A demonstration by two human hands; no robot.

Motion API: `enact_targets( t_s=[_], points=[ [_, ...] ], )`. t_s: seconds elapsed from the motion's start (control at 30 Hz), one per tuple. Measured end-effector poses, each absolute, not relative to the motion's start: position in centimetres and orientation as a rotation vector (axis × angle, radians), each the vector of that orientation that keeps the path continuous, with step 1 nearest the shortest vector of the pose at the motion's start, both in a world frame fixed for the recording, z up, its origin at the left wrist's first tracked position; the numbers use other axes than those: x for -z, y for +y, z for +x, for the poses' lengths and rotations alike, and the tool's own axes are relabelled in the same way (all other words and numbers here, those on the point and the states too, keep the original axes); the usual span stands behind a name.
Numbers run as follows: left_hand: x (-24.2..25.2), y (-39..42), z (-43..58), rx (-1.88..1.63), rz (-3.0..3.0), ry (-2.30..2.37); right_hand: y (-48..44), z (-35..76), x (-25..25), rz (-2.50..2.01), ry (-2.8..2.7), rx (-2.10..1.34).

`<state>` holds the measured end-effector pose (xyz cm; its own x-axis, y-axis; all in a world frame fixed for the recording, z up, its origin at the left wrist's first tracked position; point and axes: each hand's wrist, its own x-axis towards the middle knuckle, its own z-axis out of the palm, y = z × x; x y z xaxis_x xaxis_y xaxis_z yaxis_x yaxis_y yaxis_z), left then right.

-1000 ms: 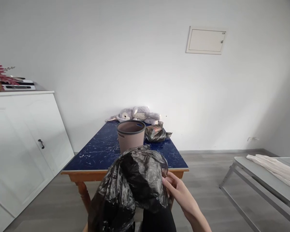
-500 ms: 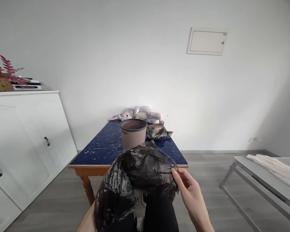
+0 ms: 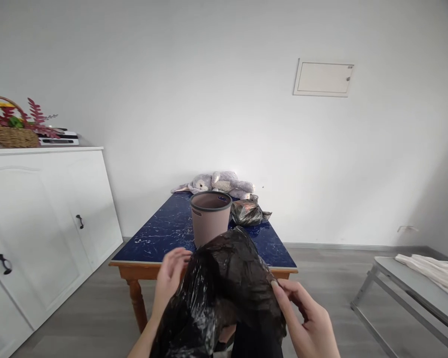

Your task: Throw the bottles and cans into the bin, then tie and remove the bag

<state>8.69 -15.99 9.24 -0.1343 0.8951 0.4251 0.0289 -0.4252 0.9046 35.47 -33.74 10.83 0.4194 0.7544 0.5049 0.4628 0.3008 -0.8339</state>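
Note:
A thin black plastic bag hangs crumpled and partly spread in front of me, above my legs. My right hand pinches its right edge between thumb and fingers. At the bag's upper left side is my left hand, slightly blurred, its fingers bent and apart from the thumb. Its fingertips are close to the bag's edge; whether they touch it is unclear. Beyond the bag, a pinkish-brown trash bin with a dark rim stands upright on the blue table. The bag's upper edge covers part of the bin's base.
A filled black bag sits right of the bin. Behind them a grey plush toy lies against the wall. White cabinets stand left, with a flower basket on top. A grey folding table with white cloth is at right.
My left hand has come up from behind the bag to its upper left side. The bag's left part has shifted right, while my right hand keeps its pinch. My view has tilted slightly.

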Motion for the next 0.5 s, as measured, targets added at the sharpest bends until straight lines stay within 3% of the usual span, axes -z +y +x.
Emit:
enact_targets(
  t_s=[0.1, 0.23, 0.37, 0.5],
  points=[
    [-12.6, -17.9, 8.2, -1.757, 1.586, 1.07, -33.9, 34.0, -11.9, -1.312, -1.256, -0.262],
    [-16.6, -21.6, 9.6, -1.236, 2.285, 0.705, -34.3, 31.7, -13.5, -1.26, -1.235, -0.304],
    [-17.9, -23.1, 11.5, -0.828, 2.584, 0.544, -34.8, 31.1, -13.9, -1.251, -1.267, -0.384],
    [-17.1, -22.7, 11.8, -1.029, 2.524, 0.563, -35.5, 32.1, -13.1, -1.262, -1.172, -0.601]
  ],
)
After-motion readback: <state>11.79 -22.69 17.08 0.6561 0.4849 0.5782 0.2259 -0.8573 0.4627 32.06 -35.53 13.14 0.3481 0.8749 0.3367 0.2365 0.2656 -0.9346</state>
